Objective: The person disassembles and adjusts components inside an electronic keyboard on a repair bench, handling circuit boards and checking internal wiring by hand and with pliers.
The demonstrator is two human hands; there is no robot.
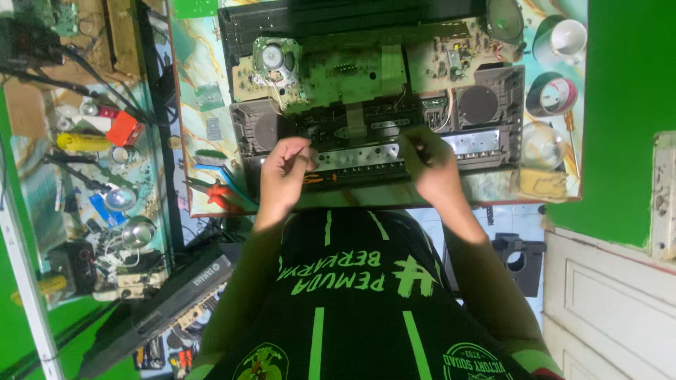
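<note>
- Working at the near edge of the bench [493, 193]: both hands sit on the front of an opened electronic keyboard chassis [493, 144], which lies flat across the bench.
- Left hand [284, 172]: grip curled tight, fingertips pinched together over the metal strip [359, 156]; what it pinches is too small to tell. An orange-handled tool [318, 179] lies just beside it.
- Right hand [433, 165]: grip clenched, fingers bent down onto the same strip; held item, if any, hidden.
- Handling judgement: chassis looks long, stiff, moderately heavy; take hold at the plastic end housings, not the middle.
- Farther back: green circuit board [352, 70], loose speaker [273, 56] on thin wires. Judged fragile; hold by board edges only, avoid tugging wires.
- Far right: white cup [567, 36], tape roll [553, 95].
- Left of chassis: red-handled pliers [222, 193].
</note>
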